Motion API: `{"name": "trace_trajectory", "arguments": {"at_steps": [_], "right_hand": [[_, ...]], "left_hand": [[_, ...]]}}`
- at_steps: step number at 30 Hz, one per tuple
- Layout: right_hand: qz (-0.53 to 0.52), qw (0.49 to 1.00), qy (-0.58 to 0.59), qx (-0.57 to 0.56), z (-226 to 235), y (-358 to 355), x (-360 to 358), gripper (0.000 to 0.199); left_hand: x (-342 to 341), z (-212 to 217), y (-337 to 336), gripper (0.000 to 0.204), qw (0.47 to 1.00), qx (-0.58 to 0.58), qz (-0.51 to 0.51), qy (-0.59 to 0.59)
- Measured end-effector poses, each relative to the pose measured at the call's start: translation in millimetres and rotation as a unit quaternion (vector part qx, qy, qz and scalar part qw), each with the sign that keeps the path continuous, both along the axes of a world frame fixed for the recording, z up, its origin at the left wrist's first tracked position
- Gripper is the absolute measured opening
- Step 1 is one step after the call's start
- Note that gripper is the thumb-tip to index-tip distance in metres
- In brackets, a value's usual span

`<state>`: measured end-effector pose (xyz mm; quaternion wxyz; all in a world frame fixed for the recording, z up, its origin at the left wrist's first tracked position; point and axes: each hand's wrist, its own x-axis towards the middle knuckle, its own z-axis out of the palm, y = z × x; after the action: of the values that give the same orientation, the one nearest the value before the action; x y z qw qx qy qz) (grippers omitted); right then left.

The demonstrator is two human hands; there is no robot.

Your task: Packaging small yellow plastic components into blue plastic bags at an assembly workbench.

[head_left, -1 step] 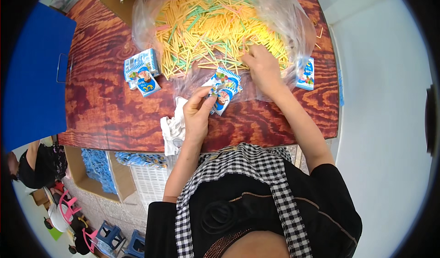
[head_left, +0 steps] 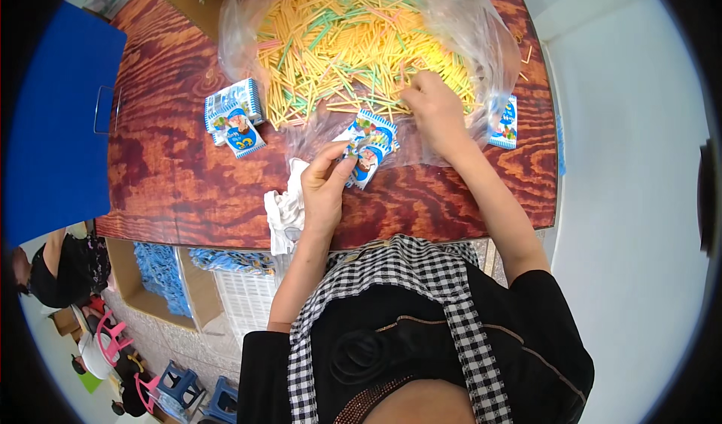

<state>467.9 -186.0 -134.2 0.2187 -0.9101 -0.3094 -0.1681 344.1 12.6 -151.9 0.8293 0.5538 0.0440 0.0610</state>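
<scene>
Dark, heavily grained wood formed the tabletop (head_left: pixel 173 168), with a blue board (head_left: pixel 60 115) at its left edge and a crumpled white cloth (head_left: pixel 284 209) near the front. Loose small packets (head_left: pixel 235 119) lay left of a clear plastic bag (head_left: pixel 459 18) heaped with yellow and green sticks (head_left: pixel 353 40). Left hand (head_left: pixel 325 191) pinched a blue-and-white packet (head_left: pixel 368 149); right hand (head_left: pixel 436 108), fingers curled, picked among the sticks.

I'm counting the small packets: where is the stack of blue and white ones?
In the head view the stack of blue and white packets lies on the wooden table, to the person's left, beside the clear bag of coloured sticks.
</scene>
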Motion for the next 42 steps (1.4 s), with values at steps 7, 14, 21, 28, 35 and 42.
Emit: {"name": "trace_trajectory", "arguments": {"at_steps": [7, 14, 21, 28, 35, 42], "right_hand": [[0.033, 0.794, 0.333, 0.507, 60.6, 14.7, -28.6, 0.027], [0.080, 0.777, 0.293, 0.551, 65.0, 47.7, -62.2, 0.027], [0.052, 0.855, 0.242, 0.456, 54.4, 51.5, -69.1, 0.025], [0.066, 0.846, 0.185, 0.496, 69.3, 52.6, -68.4, 0.024], [0.081, 0.946, 0.128, 0.285, 64.1, 53.8, -63.4, 0.011], [0.115, 0.978, 0.092, 0.145, 57.6, 71.7, -77.4, 0.013]], "left_hand": [[-3.5, -0.7, 1.9, 0.024, 1.000, -0.014, 0.009, -0.018], [-2.7, 6.7, -4.4, 0.022, 1.000, -0.016, -0.008, 0.009], [-8.1, 9.7, -0.4, 0.023, 0.998, -0.042, -0.003, 0.043], [-7.5, 6.2, -1.8, 0.028, 0.998, -0.059, 0.011, 0.024], [-6.7, 15.4, -2.1, 0.025, 0.998, -0.058, 0.007, 0.033], [-19.7, 6.0, 17.9, 0.025, 0.990, -0.117, 0.034, 0.076]]}}
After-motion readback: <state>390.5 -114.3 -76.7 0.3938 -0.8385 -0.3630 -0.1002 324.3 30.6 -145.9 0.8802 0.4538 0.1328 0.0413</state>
